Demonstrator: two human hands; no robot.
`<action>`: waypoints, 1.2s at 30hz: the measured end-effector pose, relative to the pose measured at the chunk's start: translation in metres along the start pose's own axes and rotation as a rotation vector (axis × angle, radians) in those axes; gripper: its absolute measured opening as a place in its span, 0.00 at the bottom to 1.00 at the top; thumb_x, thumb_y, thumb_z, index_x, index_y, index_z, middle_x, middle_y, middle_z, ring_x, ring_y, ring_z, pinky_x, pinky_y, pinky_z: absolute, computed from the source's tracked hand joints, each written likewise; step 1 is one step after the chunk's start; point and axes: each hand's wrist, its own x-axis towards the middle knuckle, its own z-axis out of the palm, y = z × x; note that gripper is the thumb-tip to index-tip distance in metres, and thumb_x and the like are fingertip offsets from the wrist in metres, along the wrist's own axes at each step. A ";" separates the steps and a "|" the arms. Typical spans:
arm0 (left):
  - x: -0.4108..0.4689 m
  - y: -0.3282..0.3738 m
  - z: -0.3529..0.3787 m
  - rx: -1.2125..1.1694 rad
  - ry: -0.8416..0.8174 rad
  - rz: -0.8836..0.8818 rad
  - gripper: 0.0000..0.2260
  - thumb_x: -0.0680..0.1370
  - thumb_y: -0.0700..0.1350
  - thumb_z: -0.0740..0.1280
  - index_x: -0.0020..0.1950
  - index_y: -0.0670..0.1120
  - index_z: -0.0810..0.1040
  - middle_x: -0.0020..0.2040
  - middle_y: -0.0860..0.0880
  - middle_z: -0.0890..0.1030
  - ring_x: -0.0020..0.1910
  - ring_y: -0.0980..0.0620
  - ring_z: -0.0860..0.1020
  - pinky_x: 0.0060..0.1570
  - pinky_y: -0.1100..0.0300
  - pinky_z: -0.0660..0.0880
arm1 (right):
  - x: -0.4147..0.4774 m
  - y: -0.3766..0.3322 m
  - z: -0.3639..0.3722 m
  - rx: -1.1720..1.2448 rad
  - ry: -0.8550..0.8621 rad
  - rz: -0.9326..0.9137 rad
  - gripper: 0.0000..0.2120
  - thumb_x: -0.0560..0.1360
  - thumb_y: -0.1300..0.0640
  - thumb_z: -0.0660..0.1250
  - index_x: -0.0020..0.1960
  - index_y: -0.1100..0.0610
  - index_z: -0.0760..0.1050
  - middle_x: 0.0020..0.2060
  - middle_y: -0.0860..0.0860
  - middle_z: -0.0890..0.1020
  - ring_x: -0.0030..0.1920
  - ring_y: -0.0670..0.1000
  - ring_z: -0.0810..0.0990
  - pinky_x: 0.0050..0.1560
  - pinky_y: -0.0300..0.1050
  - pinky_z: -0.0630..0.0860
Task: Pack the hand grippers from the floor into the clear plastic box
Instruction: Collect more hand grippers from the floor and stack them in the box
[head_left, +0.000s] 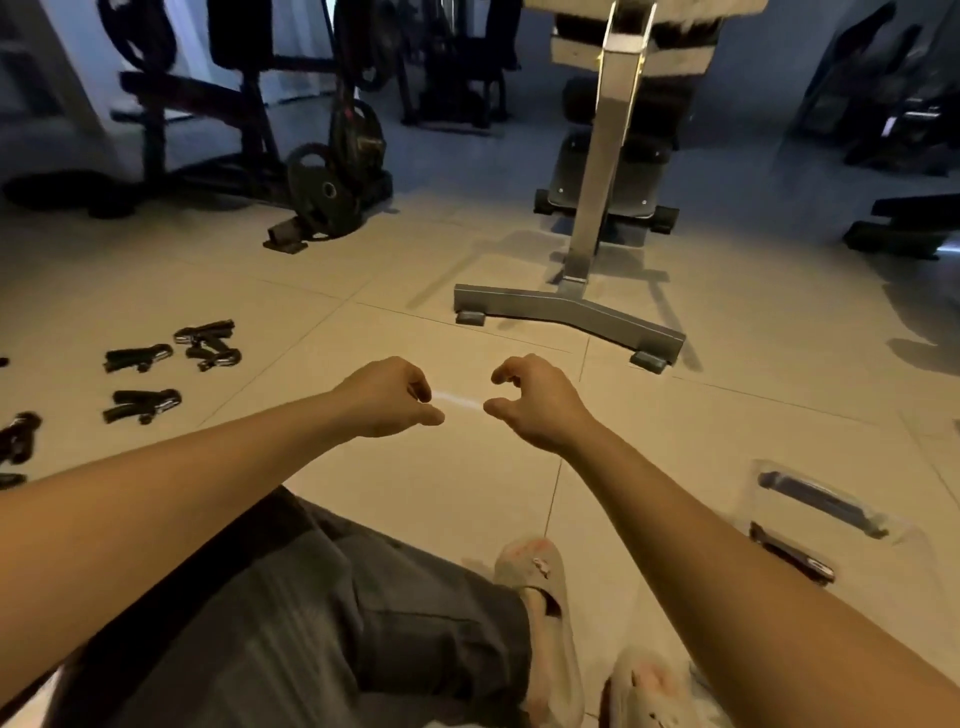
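The person wears one visible garment leg in dark grey, faintly ribbed fabric. It has a stitched hem at its far end and a black strip along its left edge.

Footwear consists of two pale, worn slippers with pink marks. The first slipper sits directly against that hem and bears a small pink motif. The second slipper lies right of the hem.

The left grip, the right grip and both forearms are uncovered. A white cloth patch shows left of the garment leg.
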 end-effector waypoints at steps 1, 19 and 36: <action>-0.007 -0.014 -0.011 -0.002 0.016 -0.017 0.19 0.76 0.53 0.75 0.63 0.45 0.80 0.57 0.48 0.81 0.53 0.50 0.79 0.49 0.58 0.74 | 0.001 -0.014 0.009 0.009 -0.006 -0.011 0.19 0.77 0.51 0.72 0.66 0.54 0.76 0.64 0.51 0.77 0.62 0.53 0.77 0.60 0.47 0.75; -0.109 -0.266 -0.170 0.070 0.154 -0.412 0.15 0.76 0.54 0.74 0.57 0.47 0.81 0.53 0.51 0.82 0.51 0.50 0.80 0.56 0.52 0.79 | 0.077 -0.259 0.207 0.064 -0.370 -0.316 0.20 0.76 0.52 0.73 0.65 0.58 0.77 0.62 0.55 0.80 0.61 0.55 0.79 0.58 0.50 0.77; -0.117 -0.524 0.002 -0.038 -0.065 -0.889 0.34 0.66 0.62 0.78 0.67 0.48 0.75 0.62 0.48 0.79 0.56 0.47 0.77 0.55 0.52 0.77 | 0.132 -0.271 0.485 -0.081 -0.701 -0.250 0.22 0.74 0.49 0.73 0.64 0.56 0.75 0.57 0.52 0.81 0.46 0.52 0.80 0.49 0.48 0.78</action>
